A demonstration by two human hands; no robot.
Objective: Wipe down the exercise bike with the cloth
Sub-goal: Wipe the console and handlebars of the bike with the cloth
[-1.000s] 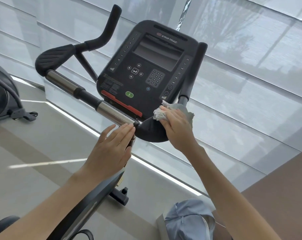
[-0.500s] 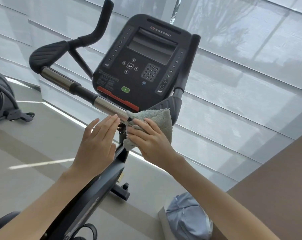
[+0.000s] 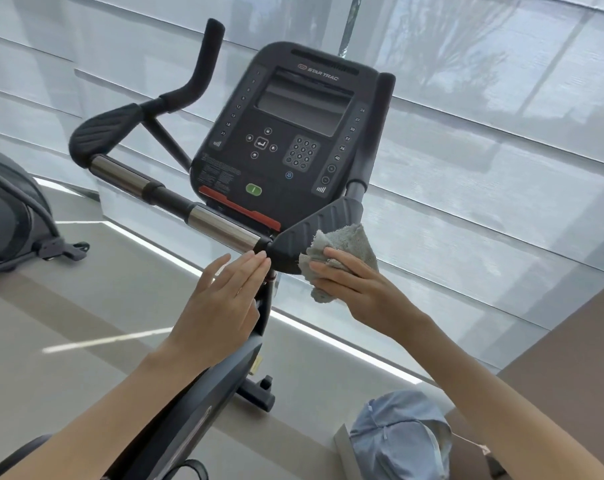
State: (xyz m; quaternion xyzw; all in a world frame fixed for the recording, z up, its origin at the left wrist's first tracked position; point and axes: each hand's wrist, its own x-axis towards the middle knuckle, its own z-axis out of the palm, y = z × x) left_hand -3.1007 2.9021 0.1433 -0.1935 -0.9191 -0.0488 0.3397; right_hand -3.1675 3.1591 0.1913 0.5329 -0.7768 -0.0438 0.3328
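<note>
The exercise bike fills the middle of the view, with a black console (image 3: 286, 140) above a chrome and black handlebar (image 3: 221, 226). My right hand (image 3: 356, 289) grips a grey-green cloth (image 3: 342, 251) and presses it against the black ribbed elbow pad (image 3: 311, 233) at the handlebar's right end. My left hand (image 3: 221, 306) is flat with fingers together, its fingertips touching the bar joint just left of that pad. It holds nothing. The bike's dark frame (image 3: 196, 410) runs down beneath my left forearm.
Another exercise machine (image 3: 13, 216) stands at the left edge. A light blue cap (image 3: 400, 441) lies on a box at the bottom right. White window blinds (image 3: 484, 150) hang close behind the bike. A brown surface (image 3: 570, 358) borders the right side.
My right hand moved the cloth from the bar joint rightward and up onto the right elbow pad. My left hand rose slightly toward the joint.
</note>
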